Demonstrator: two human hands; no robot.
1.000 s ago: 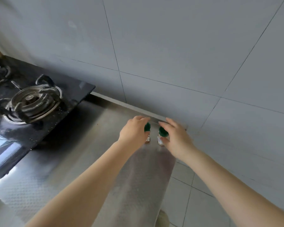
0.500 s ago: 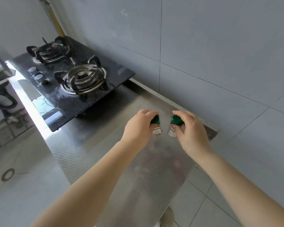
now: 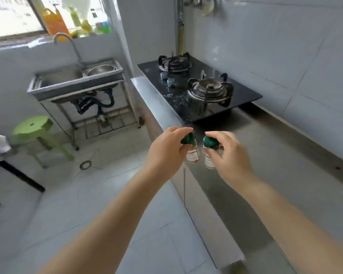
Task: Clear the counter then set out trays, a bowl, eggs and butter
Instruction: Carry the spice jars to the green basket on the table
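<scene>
Bright daylight from the window (image 3: 14, 14) — motion-blurred throughout, edges bowed.

Motion blur softens the whole view. The left hand (image 3: 166, 153) covers most of the green cap of the left bottle (image 3: 192, 155); the right hand (image 3: 228, 155) covers part of the cap of the right bottle (image 3: 208, 162). Both bottle labels are unreadable. Items on the far-left windowsill (image 3: 18, 39) are blurred beyond identification. The right edge cuts off the counter (image 3: 285, 175), and the lower edge cuts off both forearms.
</scene>
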